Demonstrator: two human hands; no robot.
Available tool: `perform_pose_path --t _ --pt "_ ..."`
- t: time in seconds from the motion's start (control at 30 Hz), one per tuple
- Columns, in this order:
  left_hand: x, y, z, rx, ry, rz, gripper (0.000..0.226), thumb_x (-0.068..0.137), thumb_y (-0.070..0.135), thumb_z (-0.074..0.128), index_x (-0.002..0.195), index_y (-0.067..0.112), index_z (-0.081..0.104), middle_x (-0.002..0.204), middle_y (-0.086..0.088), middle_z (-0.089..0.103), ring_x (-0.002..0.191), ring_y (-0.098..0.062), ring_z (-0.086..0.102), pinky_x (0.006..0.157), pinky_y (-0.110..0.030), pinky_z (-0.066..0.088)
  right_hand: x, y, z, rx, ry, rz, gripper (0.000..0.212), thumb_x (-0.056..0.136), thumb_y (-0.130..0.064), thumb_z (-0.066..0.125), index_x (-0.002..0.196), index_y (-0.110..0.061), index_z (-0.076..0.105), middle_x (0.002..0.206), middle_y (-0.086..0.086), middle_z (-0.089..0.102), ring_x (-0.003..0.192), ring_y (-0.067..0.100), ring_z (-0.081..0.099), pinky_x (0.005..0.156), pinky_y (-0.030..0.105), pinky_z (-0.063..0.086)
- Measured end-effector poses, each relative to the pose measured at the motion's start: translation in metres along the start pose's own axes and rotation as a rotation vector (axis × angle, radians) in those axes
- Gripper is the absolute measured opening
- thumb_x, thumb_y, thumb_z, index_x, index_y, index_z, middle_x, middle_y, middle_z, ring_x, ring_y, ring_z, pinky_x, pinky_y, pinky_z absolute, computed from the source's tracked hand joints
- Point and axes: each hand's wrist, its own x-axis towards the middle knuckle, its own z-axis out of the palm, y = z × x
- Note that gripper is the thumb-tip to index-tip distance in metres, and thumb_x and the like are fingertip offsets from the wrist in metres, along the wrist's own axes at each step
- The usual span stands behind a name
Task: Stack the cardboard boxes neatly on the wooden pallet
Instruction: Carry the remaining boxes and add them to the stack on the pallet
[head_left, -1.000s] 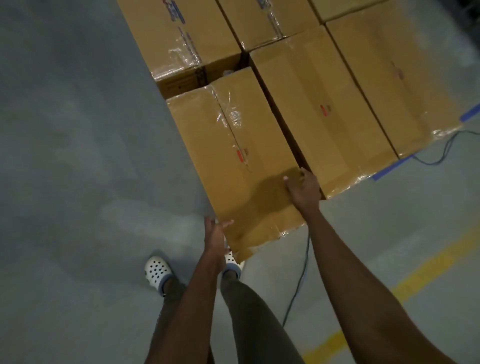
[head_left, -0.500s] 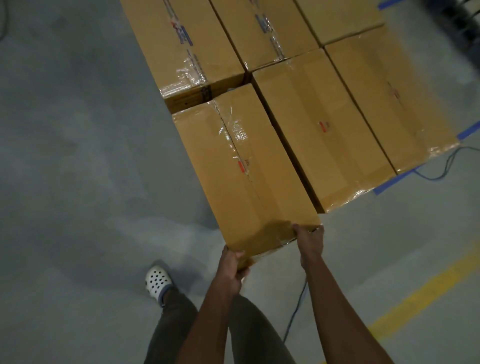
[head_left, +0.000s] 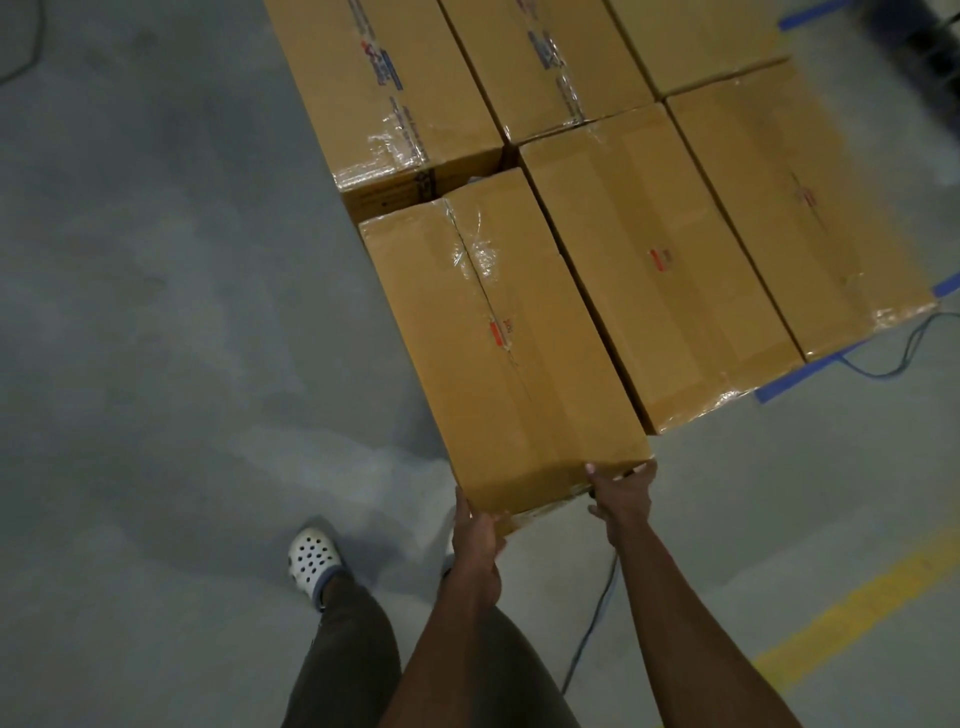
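Cardboard item: near-left box (head_left: 509, 353), a long carton taped along its top seam. It lies at the left end of the near row, and its near end juts slightly past the neighbour box (head_left: 660, 260) to its right.
Change, right side: right grip (head_left: 621, 493) has left the carton's top face and dropped to the near right corner.
Change, left side: left grip (head_left: 475, 535) has moved down onto the near left corner.
Change, carton: hardly shifted against its neighbour.
Meaning for task: judged a fresh hold at the near end for a last push or squaring-up. The near face of the far-left box (head_left: 384, 88) shows beyond the carton's far end, so the two look apart and the placing seems unfinished.
Left grip, state: curled round the near left corner, with the fingers passing out of sight below.
Right grip, state: thumb on the top edge, fingers wrapped round the near right corner, clasping the carton.
Wooden pallet: hidden under the cartons.
Floor (head_left: 156, 312): grey concrete, with blue tape (head_left: 795, 376) beside the stack on the near right.
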Motion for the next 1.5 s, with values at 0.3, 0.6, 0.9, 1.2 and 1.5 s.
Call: perform_pose_path --t 0.3,0.6,0.9,1.2,1.5 --pt "-0.006 -0.011 0.012 0.096 0.101 0.075 0.089 0.086 0.026 0.057 0.158 0.049 0.01 0.158 -0.011 0.036 0.135 -0.035 0.045 0.11 -0.056 0.043 0.003 -0.008 0.007 0.27 -0.072 0.179 0.103 0.088 0.004 0.071 0.154 -0.041 0.006 0.159 0.021 0.026 0.129 0.05 0.047 0.067 0.051 0.058" --pt "0.0 0.007 0.009 -0.007 0.095 0.044 0.115 0.057 0.03 0.068 0.16 0.039 0.017 0.16 -0.015 0.033 0.132 -0.038 0.049 0.11 -0.053 0.044 0.003 -0.012 0.02 0.235 -0.074 0.104 0.1 0.092 0.003 0.067 0.158 -0.036 0.002 0.159 0.017 0.028 0.132 0.047 0.045 0.089 0.063 0.055" --pt "-0.002 0.006 0.013 0.013 0.133 0.11 0.09 0.09 0.011 0.069 0.16 0.037 0.019 0.159 -0.01 0.033 0.121 -0.03 0.053 0.096 -0.04 0.048 0.015 -0.014 0.017 0.208 -0.095 0.076 0.102 0.092 0.003 0.067 0.157 -0.041 0.001 0.159 0.019 0.028 0.132 0.047 0.046 0.089 0.062 0.055" --pt "-0.036 0.046 -0.008 0.099 0.069 0.141 0.059 0.101 0.009 0.057 0.155 0.021 0.036 0.146 -0.005 0.051 0.103 -0.02 0.051 0.07 -0.024 0.047 -0.009 -0.034 0.026 -0.472 0.186 -0.089 0.111 0.082 -0.039 0.081 0.16 -0.018 0.004 0.16 0.013 0.016 0.143 0.037 0.026 0.108 0.057 0.037" --pt "-0.032 0.129 -0.04 0.071 0.159 0.163 0.069 0.091 0.011 0.07 0.154 0.019 0.042 0.15 -0.011 0.05 0.129 -0.03 0.053 0.101 -0.042 0.049 -0.026 -0.077 0.063 -0.666 0.022 -0.304 0.082 0.089 -0.042 0.07 0.154 -0.021 0.026 0.158 0.005 0.022 0.143 0.032 0.021 0.109 0.055 0.03"
